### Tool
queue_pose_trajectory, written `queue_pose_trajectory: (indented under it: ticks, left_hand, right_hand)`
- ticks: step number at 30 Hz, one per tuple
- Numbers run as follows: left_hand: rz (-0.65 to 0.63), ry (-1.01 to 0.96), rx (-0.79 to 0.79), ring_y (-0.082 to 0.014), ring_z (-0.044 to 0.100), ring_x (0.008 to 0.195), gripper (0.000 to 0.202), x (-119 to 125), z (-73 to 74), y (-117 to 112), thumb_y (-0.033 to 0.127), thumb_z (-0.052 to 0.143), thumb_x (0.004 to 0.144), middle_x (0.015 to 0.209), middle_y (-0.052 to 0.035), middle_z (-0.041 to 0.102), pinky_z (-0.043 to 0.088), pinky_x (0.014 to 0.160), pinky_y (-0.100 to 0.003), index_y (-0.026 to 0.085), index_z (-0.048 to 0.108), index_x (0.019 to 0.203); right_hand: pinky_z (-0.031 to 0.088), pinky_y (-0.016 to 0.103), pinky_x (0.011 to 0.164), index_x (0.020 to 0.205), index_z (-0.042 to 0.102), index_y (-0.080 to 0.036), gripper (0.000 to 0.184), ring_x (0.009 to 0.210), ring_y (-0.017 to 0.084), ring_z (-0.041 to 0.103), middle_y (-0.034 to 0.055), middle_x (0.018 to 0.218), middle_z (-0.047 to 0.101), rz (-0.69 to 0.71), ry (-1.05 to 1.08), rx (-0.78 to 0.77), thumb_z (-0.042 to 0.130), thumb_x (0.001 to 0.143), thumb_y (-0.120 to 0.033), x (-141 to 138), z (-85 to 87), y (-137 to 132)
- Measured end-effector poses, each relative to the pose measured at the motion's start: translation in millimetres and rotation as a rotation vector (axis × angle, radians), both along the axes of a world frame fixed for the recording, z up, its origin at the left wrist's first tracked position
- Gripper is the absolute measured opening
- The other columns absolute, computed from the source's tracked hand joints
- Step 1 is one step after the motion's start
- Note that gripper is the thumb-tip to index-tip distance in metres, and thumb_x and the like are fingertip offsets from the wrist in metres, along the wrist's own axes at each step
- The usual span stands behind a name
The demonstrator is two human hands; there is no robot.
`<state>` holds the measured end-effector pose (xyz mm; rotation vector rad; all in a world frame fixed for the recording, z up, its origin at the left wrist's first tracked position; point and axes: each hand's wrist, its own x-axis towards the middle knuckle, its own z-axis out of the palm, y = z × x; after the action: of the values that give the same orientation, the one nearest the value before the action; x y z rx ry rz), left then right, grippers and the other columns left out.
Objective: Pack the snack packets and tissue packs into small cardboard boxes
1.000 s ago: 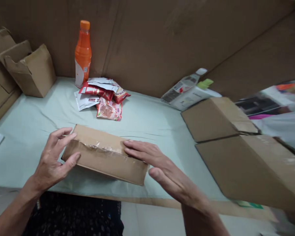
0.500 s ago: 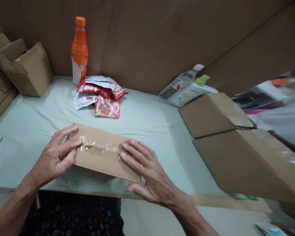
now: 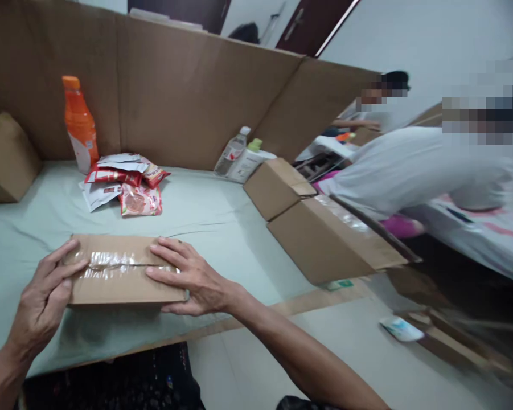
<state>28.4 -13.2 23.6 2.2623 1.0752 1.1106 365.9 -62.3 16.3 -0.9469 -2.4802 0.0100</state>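
Note:
A small cardboard box [image 3: 119,289] with clear tape along its top seam is near the front of the table, between my two hands. My left hand [image 3: 46,290] grips its left end, with fingers on the top and the thumb at the edge. My right hand [image 3: 192,279] clasps the right end, fingers over the taped top and thumb low at the front. Behind the box lie several red, pink and white snack packets [image 3: 140,199] in a pile. An orange drink bottle [image 3: 80,128] stands behind them.
A clear bottle [image 3: 233,152] and a white bottle with a green cap [image 3: 250,165] lean at the back partition [image 3: 171,97]. Large cardboard boxes [image 3: 320,242] line the right edge; another box [image 3: 8,156] stands left. Two people are beyond on the right. An open carton [image 3: 456,341] is on the floor.
My view has swung right and up, bringing two people and a door into sight. The cardboard box now sits straighter, and my right hand wraps its right end more closely.

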Motion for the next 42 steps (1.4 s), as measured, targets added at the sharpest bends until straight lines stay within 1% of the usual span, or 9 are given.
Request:
queue_pose_trajectory:
  ticks: [7, 13, 17, 21, 26, 31, 35, 39, 42]
  left_hand:
    - [-0.071, 0.007, -0.022, -0.0323, 0.045, 0.149, 0.04, 48, -6.4, 17, 0.036, 0.048, 0.104, 0.164, -0.0019, 0.043, 0.039, 0.124, -0.056, 0.033, 0.06, 0.142]
    - [-0.17, 0.214, -0.12, -0.0347, 0.047, 0.148, 0.053, 86, -36.6, 22, 0.047, 0.048, 0.104, 0.166, -0.0106, 0.04, 0.056, 0.108, -0.052, 0.029, 0.046, 0.154]
    - [-0.194, 0.327, -0.012, -0.0349, 0.056, 0.139, 0.046, 95, -73.5, 23, 0.038, 0.049, 0.102, 0.158, -0.0152, 0.051, 0.066, 0.086, -0.042, 0.022, 0.057, 0.144]
    - [-0.21, 0.356, 0.264, -0.0362, 0.061, 0.132, 0.034, 97, -102.1, 22, 0.027, 0.051, 0.099, 0.143, -0.0165, 0.063, 0.06, 0.098, -0.054, 0.02, 0.067, 0.129]
    - [-0.228, 0.349, 0.317, -0.035, 0.059, 0.133, 0.029, 96, -106.1, 24, 0.023, 0.054, 0.098, 0.141, -0.0155, 0.064, 0.059, 0.098, -0.053, 0.021, 0.067, 0.124]
    - [-0.246, 0.353, 0.181, -0.0411, 0.057, 0.135, 0.031, 102, -100.3, 18, 0.018, 0.052, 0.096, 0.143, -0.0221, 0.061, 0.056, 0.1, -0.062, 0.016, 0.068, 0.122]
    - [-0.225, 0.407, 0.057, -0.0378, 0.054, 0.14, 0.039, 101, -86.0, -3, 0.016, 0.06, 0.088, 0.15, -0.0205, 0.056, 0.055, 0.107, -0.058, 0.017, 0.068, 0.126]
    - [-0.147, 0.428, -0.003, -0.0318, 0.051, 0.144, 0.047, 83, -60.4, -10, 0.022, 0.072, 0.082, 0.154, -0.0159, 0.054, 0.053, 0.112, -0.047, 0.022, 0.067, 0.13]
    - [-0.032, 0.418, 0.01, -0.0312, 0.048, 0.147, 0.049, 50, -37.3, 10, 0.025, 0.071, 0.085, 0.158, -0.0152, 0.05, 0.05, 0.116, -0.049, 0.023, 0.065, 0.134]
  right_hand:
    - [0.042, 0.056, 0.114, 0.146, 0.058, -0.021, 0.061, 0.153, 0.034, 0.034, 0.0184, 0.158, 0.049, -0.164, 0.03, 0.086, 0.06, 0.095, -0.054, 37, -5.5, -34]
    - [0.042, 0.057, 0.115, 0.143, 0.062, -0.024, 0.053, 0.146, 0.035, 0.045, 0.0152, 0.155, 0.053, -0.745, 0.009, 0.116, 0.062, 0.094, -0.045, 133, -22.9, -55]
    - [0.047, 0.053, 0.108, 0.138, 0.065, -0.022, 0.054, 0.14, 0.035, 0.047, 0.0153, 0.151, 0.056, -1.236, -0.089, -0.042, 0.062, 0.09, -0.044, 197, -17.9, -7]
    - [0.048, 0.058, 0.099, 0.14, 0.062, -0.02, 0.053, 0.133, 0.039, 0.049, 0.0196, 0.147, 0.055, -1.423, -0.102, -0.083, 0.056, 0.092, -0.042, 236, -6.6, 59]
    - [0.045, 0.058, 0.093, 0.13, 0.065, -0.013, 0.048, 0.121, 0.042, 0.053, 0.0259, 0.131, 0.061, -1.612, -0.152, -0.11, 0.049, 0.095, -0.042, 253, -3.9, 101]
    - [0.044, 0.056, 0.093, 0.132, 0.063, -0.012, 0.049, 0.119, 0.041, 0.055, 0.0263, 0.13, 0.062, -1.631, -0.206, -0.152, 0.053, 0.094, -0.041, 250, 4.0, 87]
    - [0.037, 0.067, 0.103, 0.147, 0.048, -0.003, 0.064, 0.141, 0.049, 0.04, 0.0355, 0.153, 0.042, -1.529, -0.231, 0.104, 0.054, 0.092, -0.037, 220, -2.9, 70]
    - [0.042, 0.061, 0.105, 0.128, 0.065, -0.016, 0.042, 0.139, 0.042, 0.046, 0.0238, 0.15, 0.053, -1.13, -0.23, 0.152, 0.051, 0.094, -0.037, 145, -58.1, 71]
    - [0.051, 0.05, 0.096, 0.124, 0.067, -0.015, 0.036, 0.122, 0.035, 0.062, 0.021, 0.134, 0.066, -0.834, -0.222, -0.048, 0.049, 0.097, -0.034, 66, -111.1, 67]
